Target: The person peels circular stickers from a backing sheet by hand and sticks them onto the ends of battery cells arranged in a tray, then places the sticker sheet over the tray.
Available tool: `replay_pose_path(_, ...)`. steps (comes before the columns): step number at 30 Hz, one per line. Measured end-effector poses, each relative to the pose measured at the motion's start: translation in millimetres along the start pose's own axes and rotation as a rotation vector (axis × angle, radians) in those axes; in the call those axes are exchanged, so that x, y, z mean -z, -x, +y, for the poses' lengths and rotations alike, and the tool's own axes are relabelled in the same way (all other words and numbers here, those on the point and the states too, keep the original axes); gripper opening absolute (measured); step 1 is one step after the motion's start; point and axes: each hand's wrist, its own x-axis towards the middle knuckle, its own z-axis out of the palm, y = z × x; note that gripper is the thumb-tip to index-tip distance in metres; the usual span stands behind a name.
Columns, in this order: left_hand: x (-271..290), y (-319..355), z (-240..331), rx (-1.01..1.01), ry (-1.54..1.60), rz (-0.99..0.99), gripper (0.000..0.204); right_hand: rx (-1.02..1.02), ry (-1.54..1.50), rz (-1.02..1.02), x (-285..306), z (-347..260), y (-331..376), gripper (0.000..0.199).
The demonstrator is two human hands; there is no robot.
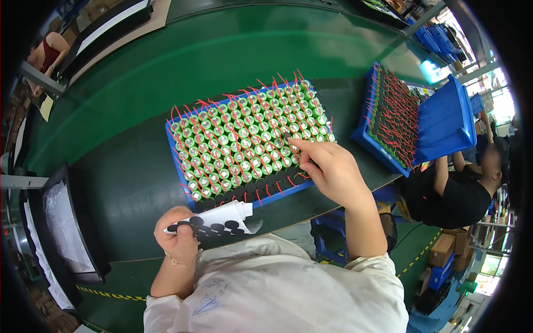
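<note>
Blue marks (208,302) on your white shirt (316,294), below your fingers, hard to read.
Your left hand (179,230) grips a white sheet (226,210) of black discs (232,225), its thumb covering part. Just beyond those fingers, a blue tray (277,195) holds green cells (212,143), some hidden behind your right hand (333,171); a dark piece (286,135) shows at its index fingertip, but whether pinched I cannot tell. Farther right: a second tray (380,155).
</note>
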Motion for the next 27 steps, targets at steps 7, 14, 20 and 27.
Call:
replay_pose_path(7,6.7,-6.9,-3.8,-0.040,0.108,-0.031,0.045,-0.054,-0.043,0.005,1.1,-3.7,1.8,0.055)
replay_pose_path(14,14.8,-24.8,-6.5,-0.105,0.339,-0.296,0.049,-0.058,0.017,-0.039,4.0,-2.2,-2.5,0.049)
replay_pose_path(20,24.3,-20.9,-24.2,-0.220,0.400,-0.420,0.049,-0.084,0.068,0.078,11.4,1.4,-0.7,0.025)
replay_pose_path(27,18.5,-9.9,-11.2,-0.082,0.282,-0.235,0.045,-0.151,-0.199,0.050,22.2,9.0,5.2,0.010)
